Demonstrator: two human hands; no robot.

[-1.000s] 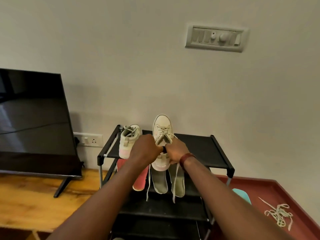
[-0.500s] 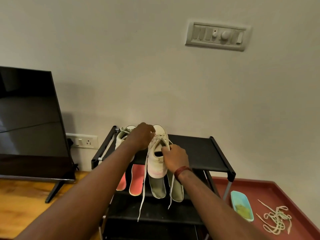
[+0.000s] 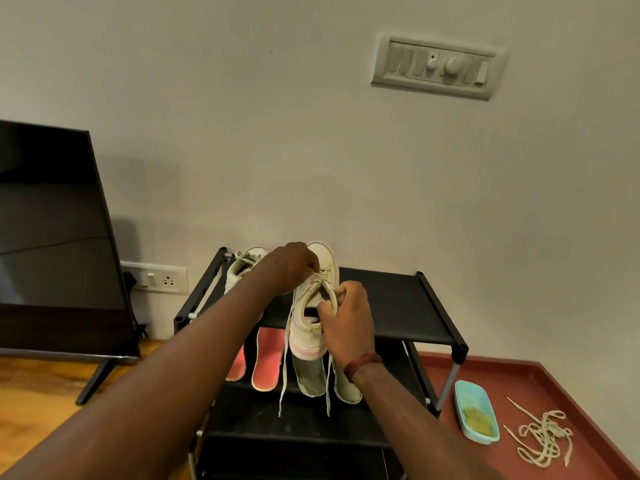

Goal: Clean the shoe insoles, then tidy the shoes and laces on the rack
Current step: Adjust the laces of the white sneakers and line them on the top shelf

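Resting on top of the rack (image 3: 398, 306), a pale shoe (image 3: 304, 336) is held by both hands.
The left hand (image 3: 287, 268) pinches its laces (image 3: 284, 368) and the right hand (image 3: 348, 318) grips its collar; a second shoe (image 3: 242, 268) stands just beside, insoles (image 3: 268, 358) under the top shelf.

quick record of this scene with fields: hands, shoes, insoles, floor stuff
held shoe: cream, heel past the front edge of the rack top, laces hanging down
left hand: pinches the laces near the eyelets
right hand: grips the held shoe at its collar
second shoe: on the rack top, left of it
insoles: two pink, two grey, on the shelf below
floor: blue dish, loose laces beside it
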